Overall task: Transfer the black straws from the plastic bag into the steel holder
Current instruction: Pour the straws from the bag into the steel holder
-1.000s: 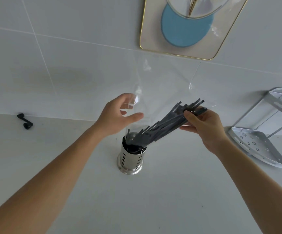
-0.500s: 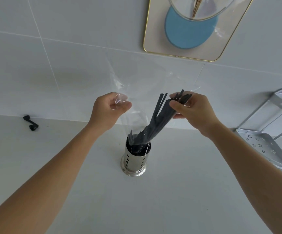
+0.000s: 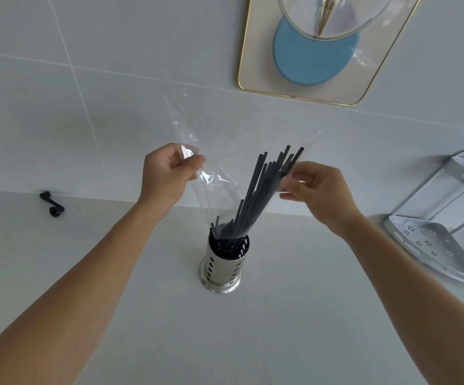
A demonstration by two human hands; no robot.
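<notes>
Straws (image 3: 261,195) now stand steeper, lower ends in the holder (image 3: 222,269); right hand (image 3: 317,190) pinches their tops, left hand (image 3: 169,173) pinches the bag (image 3: 225,140), ready to pull it off.

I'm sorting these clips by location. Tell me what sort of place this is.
Probably a home kitchen counter. A pale worktop meets a tiled wall, a perforated steel holder stands on it with black straws, and a white metal shelf rack sits at the right.
</notes>
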